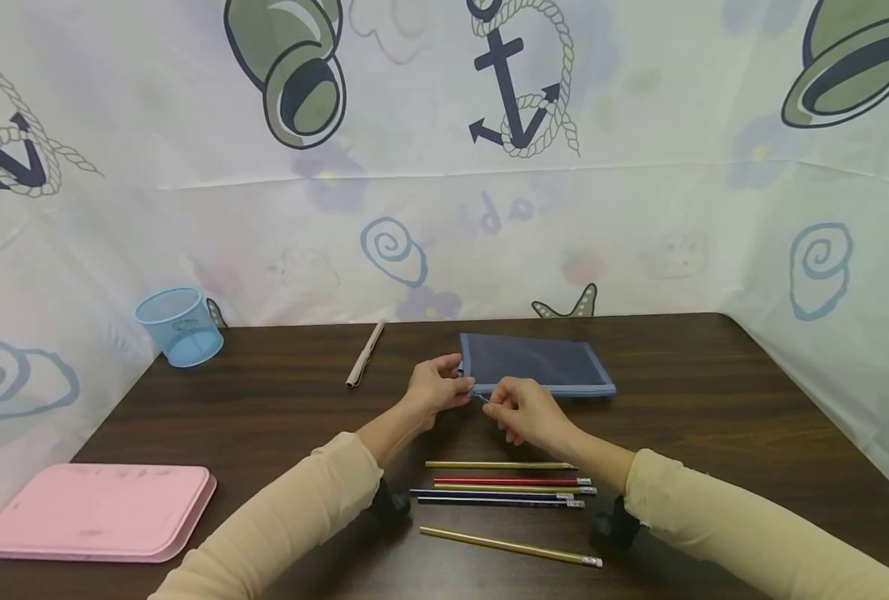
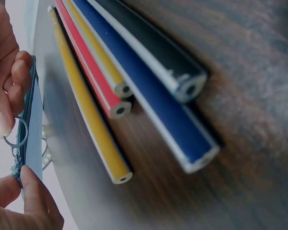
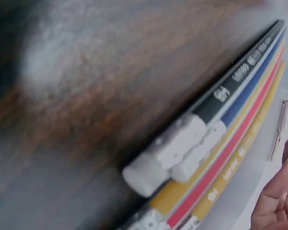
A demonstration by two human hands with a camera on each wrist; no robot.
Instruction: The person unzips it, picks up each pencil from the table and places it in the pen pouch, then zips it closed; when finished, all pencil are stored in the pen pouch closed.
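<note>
A blue zip pouch with a dark mesh face lies toward the back of the table. At its near left corner, my left hand pinches the edge by the zip's end. My right hand holds the zip's pull ring between thumb and finger, just right of the left hand. Below the hands lie several pencils: a gold pencil, a red pencil, another gold one, a blue pencil, a dark pencil and a separate gold pencil nearest me.
A beige pen lies left of the pouch. A light blue mesh cup stands at the back left corner. The closed pink case sits at the front left. Patterned white cloth hangs behind and beside the table.
</note>
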